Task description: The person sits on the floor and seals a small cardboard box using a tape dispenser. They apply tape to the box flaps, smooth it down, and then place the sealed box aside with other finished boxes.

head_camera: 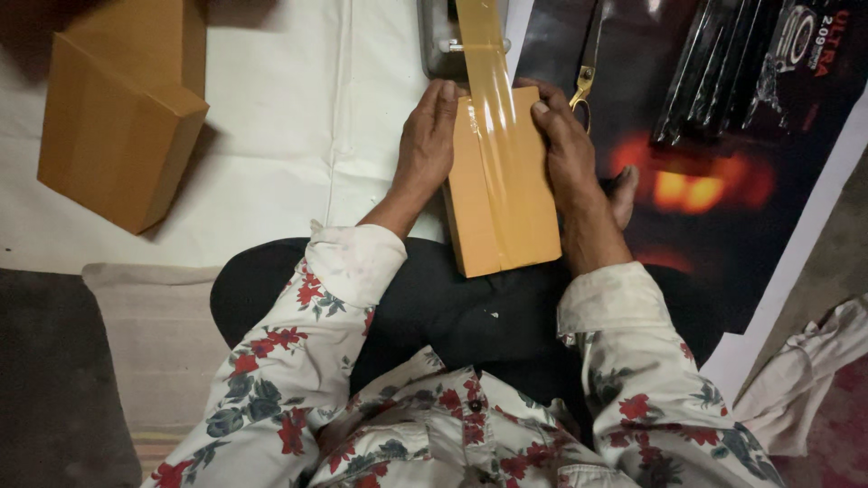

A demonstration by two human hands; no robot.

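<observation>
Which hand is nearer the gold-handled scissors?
The right hand: the scissors lie just beyond its fingertips. The left hand presses the far side of the taped box.
</observation>
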